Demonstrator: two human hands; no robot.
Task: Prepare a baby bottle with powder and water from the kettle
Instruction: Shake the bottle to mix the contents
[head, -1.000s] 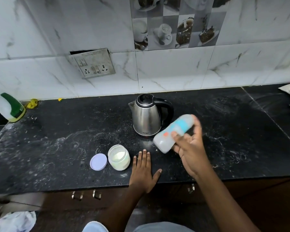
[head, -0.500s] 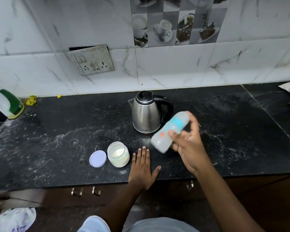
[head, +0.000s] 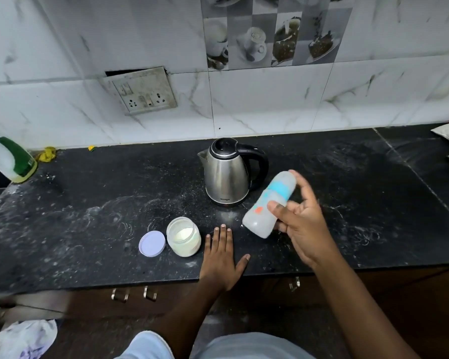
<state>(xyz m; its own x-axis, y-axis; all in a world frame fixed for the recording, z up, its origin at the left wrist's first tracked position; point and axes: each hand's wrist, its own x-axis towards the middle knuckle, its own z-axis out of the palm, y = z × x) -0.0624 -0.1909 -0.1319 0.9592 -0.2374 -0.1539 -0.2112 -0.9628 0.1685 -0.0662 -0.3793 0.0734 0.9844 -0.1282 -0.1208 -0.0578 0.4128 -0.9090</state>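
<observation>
Holding the baby bottle [head: 275, 195] tilted in the air beside the kettle [head: 227, 177], the right hand [head: 306, 229] curls round it and has wiggled it a little, while the left hand [head: 222, 257] stays flat, fingers straight, at the front edge of the bench [head: 88, 203], so mixing seems under way.

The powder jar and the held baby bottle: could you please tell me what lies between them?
In the head view, the left hand rests flat on the counter between the powder jar and the baby bottle.
</observation>
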